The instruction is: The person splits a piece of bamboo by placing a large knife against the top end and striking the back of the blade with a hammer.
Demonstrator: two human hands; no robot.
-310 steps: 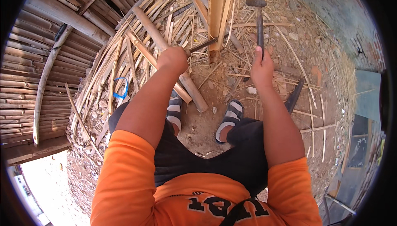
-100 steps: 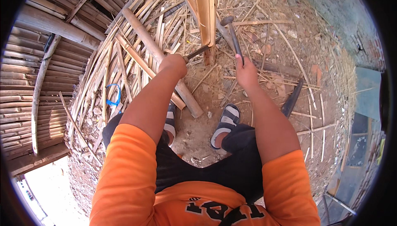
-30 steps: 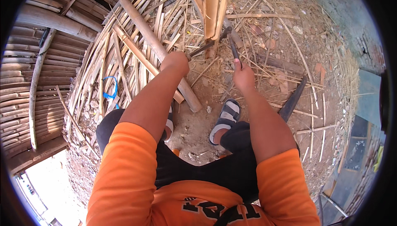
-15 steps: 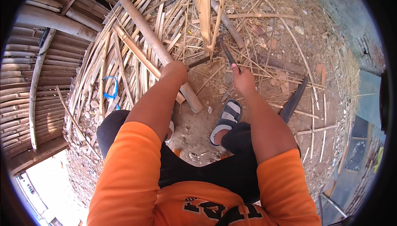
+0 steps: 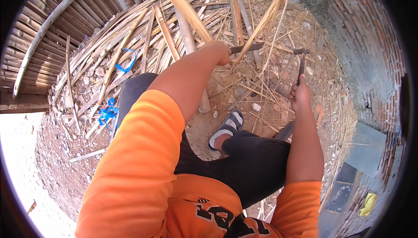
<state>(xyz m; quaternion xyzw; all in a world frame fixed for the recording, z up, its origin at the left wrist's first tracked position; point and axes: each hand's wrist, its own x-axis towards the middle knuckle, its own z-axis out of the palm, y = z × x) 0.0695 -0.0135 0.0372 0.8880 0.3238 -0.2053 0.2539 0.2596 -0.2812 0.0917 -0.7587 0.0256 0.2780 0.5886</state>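
My left hand [image 5: 217, 53] is closed round the handle of a knife [image 5: 248, 48] with a broad dark blade. The blade points right and crosses the lower end of a split bamboo piece [image 5: 267, 18], which leans up and to the right. Another bamboo length [image 5: 185, 9] slants up and left behind my left hand; I cannot tell whether the hand touches it. Out to the right, my right hand [image 5: 300, 93] grips a hammer [image 5: 301, 66] by its dark handle. Its metal head is up and apart from the knife.
Split bamboo strips [image 5: 126, 35] lie heaped at the far left beside a bamboo wall [image 5: 43, 59]. A round pole [image 5: 186, 31] lies near my left arm. Blue plastic strapping [image 5: 107, 112] is on the ground at left. A brick wall [image 5: 348, 24] rises on the right.
The split bamboo lengths now stand wide apart, one leaning left and one right. My left hand has shifted right with the knife; the hammer has moved right, away from the blade.
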